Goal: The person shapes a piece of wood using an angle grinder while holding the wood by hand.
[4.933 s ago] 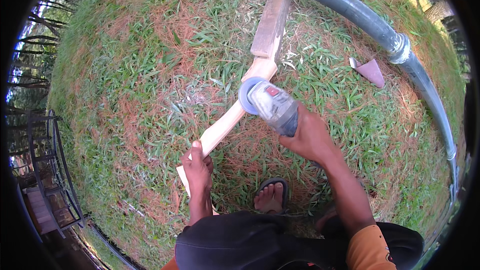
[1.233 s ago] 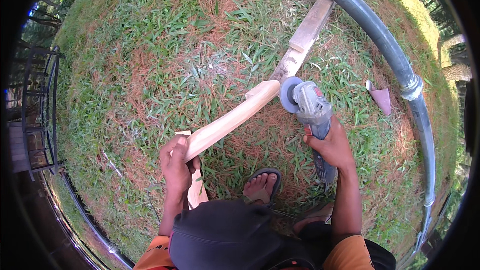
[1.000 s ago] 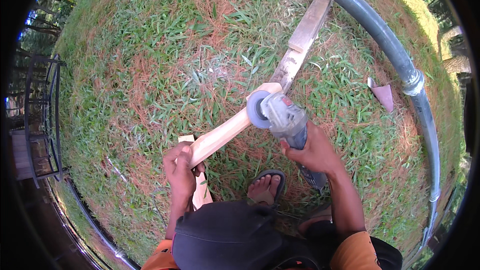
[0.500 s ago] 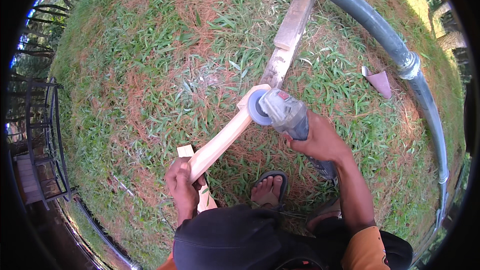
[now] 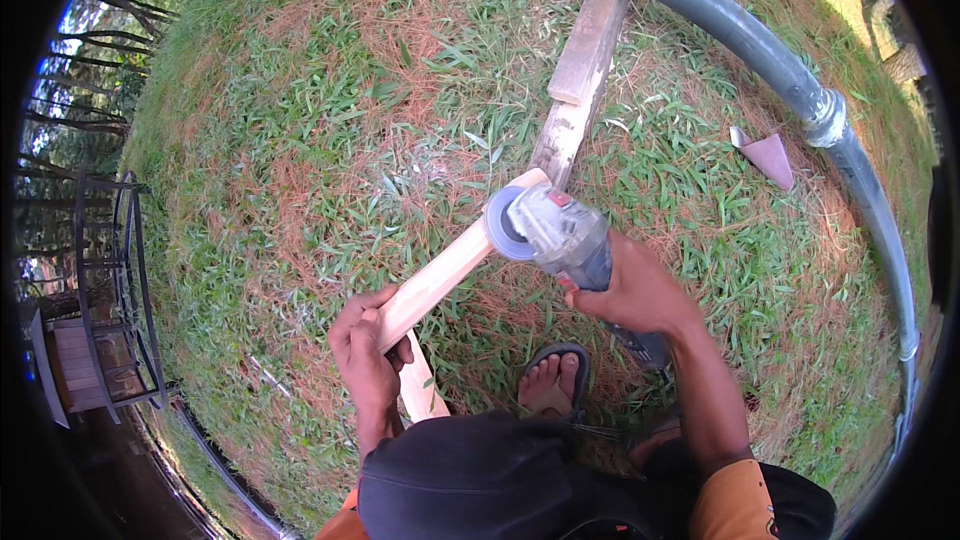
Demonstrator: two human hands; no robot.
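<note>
My right hand (image 5: 645, 285) is wrapped round the grey body of an angle grinder (image 5: 565, 230). The grinder's round disc (image 5: 507, 225) lies against the upper side of a pale wooden piece (image 5: 440, 280), close to its far end. My left hand (image 5: 370, 350) grips the near end of that piece, thumb and fingers closed about it. The piece slants from my left hand up to the right, its far end at a weathered wooden beam (image 5: 565, 135). A second pale wooden piece (image 5: 424, 390) lies on the grass below my left hand, partly hidden.
A thick grey pipe (image 5: 760, 35) curves round the far and right sides. A curled sheet of pinkish sandpaper (image 5: 768, 160) lies on the grass at right. My sandalled foot (image 5: 553, 380) is below the grinder. A dark metal frame (image 5: 120, 290) stands at far left.
The wooden piece has turned in my left hand, showing a flatter, straighter face. My left hand's grip has shifted, and the grinder has moved slightly left and nearer along the piece.
</note>
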